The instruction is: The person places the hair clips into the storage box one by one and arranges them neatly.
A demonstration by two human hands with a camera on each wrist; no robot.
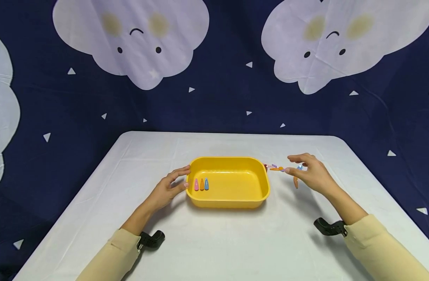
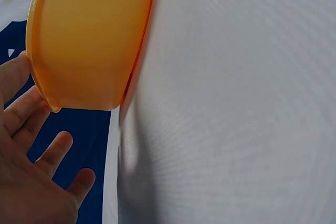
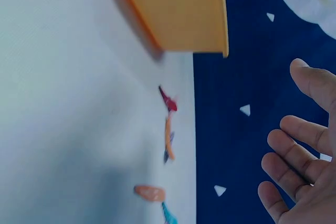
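A yellow plastic bin [image 1: 228,204] stands on the table, with a pink hair clip [image 1: 196,184], an orange hair clip [image 1: 202,184] and a blue hair clip [image 1: 206,184] side by side at its left end. My left hand [image 1: 167,190] touches the bin's left rim, its fingers spread in the left wrist view. To the right of the bin, my right hand [image 1: 312,172] hovers with fingers apart and nothing between them. Several loose clips lie below it, among them a red clip [image 3: 168,99], an orange clip [image 3: 168,137], another orange clip [image 3: 150,193] and a blue one [image 3: 168,214].
A white cloth [image 1: 214,246] covers the table. Behind it hangs a dark blue curtain [image 1: 228,93] with white clouds and small triangles. Each wrist wears a black camera mount, one on the left [image 1: 152,239] and one on the right [image 1: 329,227].
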